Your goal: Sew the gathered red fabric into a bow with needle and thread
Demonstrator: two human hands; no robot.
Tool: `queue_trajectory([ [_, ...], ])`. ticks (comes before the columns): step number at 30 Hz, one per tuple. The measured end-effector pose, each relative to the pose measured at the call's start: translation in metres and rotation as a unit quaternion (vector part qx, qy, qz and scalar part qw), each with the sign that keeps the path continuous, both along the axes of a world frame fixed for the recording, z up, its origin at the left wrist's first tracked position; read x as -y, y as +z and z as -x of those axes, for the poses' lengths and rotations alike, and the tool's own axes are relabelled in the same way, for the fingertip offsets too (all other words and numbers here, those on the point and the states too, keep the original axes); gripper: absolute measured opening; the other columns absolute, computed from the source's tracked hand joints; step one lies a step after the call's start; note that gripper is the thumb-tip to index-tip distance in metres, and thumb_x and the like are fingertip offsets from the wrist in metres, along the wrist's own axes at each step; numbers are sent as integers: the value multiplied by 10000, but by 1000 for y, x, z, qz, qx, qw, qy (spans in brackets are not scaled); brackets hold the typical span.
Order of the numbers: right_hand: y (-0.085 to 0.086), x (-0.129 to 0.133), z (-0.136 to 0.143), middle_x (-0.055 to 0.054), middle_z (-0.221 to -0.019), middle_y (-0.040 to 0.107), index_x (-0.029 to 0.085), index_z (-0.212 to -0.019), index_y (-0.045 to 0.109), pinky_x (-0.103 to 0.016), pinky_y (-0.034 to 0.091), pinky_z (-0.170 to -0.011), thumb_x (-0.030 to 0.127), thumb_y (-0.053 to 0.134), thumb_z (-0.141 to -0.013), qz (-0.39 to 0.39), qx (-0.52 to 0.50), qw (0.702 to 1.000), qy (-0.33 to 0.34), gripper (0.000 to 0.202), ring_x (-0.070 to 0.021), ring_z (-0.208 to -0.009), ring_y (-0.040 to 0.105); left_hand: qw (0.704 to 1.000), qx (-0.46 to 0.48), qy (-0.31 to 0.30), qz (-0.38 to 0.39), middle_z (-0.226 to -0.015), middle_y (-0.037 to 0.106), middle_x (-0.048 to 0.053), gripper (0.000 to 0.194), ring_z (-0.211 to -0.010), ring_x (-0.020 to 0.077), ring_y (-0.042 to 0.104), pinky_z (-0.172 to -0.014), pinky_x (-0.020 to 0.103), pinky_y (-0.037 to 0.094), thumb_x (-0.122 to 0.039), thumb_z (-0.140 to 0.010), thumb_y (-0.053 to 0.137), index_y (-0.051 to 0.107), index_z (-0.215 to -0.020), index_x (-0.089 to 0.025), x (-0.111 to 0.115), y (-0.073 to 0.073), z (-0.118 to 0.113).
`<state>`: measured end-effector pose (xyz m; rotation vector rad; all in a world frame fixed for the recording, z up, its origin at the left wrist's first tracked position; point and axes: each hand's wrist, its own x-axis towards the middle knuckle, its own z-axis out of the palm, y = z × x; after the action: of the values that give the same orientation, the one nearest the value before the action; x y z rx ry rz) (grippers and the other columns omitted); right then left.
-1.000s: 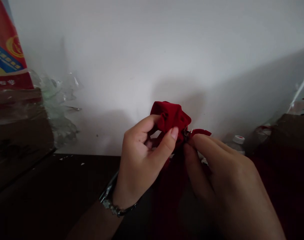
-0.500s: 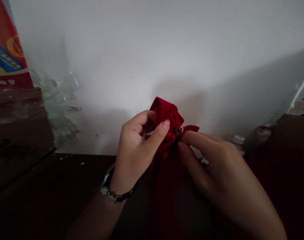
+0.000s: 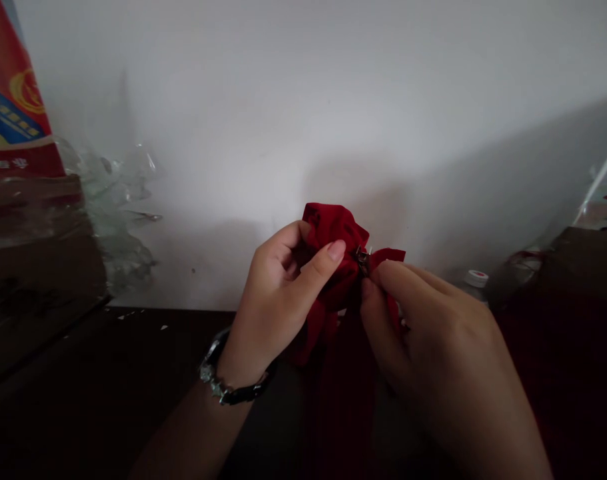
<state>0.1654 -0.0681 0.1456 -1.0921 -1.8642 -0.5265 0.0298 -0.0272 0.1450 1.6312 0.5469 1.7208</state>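
A red fabric bow with loose tails hanging below it is held up in front of me. My left hand is closed round its looped side, thumb on the near face and fingers behind. At the gathered middle sits a small metal clip, too dark to make out fully. My right hand pinches at this clip and the cloth beside it with thumb and forefinger. Dark bands with a silvery charm bracelet circle my left wrist. The lower tails fade into shadow.
A white wall rises behind the dark tabletop. On the left stands a box with clear plastic wrapping and a printed red bag. A white-capped bottle and another box are on the right.
Both hands and the bow have shifted slightly to the right. The bow's loops have tilted and look rounder, and the metal clip shows a little more between my hands.
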Motion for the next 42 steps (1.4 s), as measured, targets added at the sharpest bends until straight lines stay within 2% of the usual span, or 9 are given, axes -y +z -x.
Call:
queue_trajectory([
  [6,2,3,-4,24,-576,450,186,-629,388,-242,260,-463,115,492,-843,12,4,1000,8,248,-91,-466,359,1000,-5,-5,2,-810,647,35,151,-742,155,602,-670,249,528,-324,-828,671,635,-850,-180,1,-1,-1],
  [12,5,4,-7,20,-610,495,189,-654,401,-241,260,-469,118,494,-852,48,4,998,28,231,-100,-498,405,1000,-9,-15,-1,-788,632,23,136,-723,142,582,-620,220,504,-316,-835,669,656,-883,-189,4,0,0],
  [21,4,1,-9,24,-608,539,189,-685,458,-242,265,-458,145,498,-871,44,-11,998,34,195,-102,-483,428,999,-41,-6,-33,-849,675,38,155,-776,168,628,-618,230,524,-296,-832,669,669,-957,-205,5,3,4],
  [27,7,-2,-12,45,-567,533,189,-697,475,-219,284,-444,151,563,-851,10,-31,999,42,181,-89,-454,436,996,-74,-38,-32,-1022,686,59,232,-911,212,654,-702,265,558,-238,-815,679,630,-1041,-217,10,5,8],
  [30,10,-7,-17,57,-562,540,192,-706,474,-201,305,-449,172,586,-852,27,-29,997,68,186,-80,-453,445,993,-87,-67,-37,-1074,673,54,255,-970,218,648,-757,269,562,-239,-819,676,617,-1067,-238,9,7,12],
  [34,12,-14,-23,62,-601,557,194,-722,482,-172,343,-483,193,583,-871,54,-33,992,112,181,-65,-491,471,985,-125,-113,-37,-1170,635,62,382,-1057,236,625,-847,290,550,-234,-793,702,578,-1152,-261,4,10,19],
  [38,10,-13,-22,67,-648,578,197,-777,513,-166,348,-507,166,557,-884,76,-16,989,124,120,-53,-507,461,984,-133,-117,-38,-1190,629,57,433,-1064,213,620,-872,270,534,-212,-819,672,541,-1227,-273,-1,10,22],
  [42,8,-12,-20,74,-629,559,197,-755,488,-172,328,-494,176,547,-896,73,-6,989,129,154,-49,-485,433,982,-149,-107,-42,-1195,626,42,480,-1044,197,616,-840,257,533,-220,-825,666,501,-1271,-286,-5,7,24],
])
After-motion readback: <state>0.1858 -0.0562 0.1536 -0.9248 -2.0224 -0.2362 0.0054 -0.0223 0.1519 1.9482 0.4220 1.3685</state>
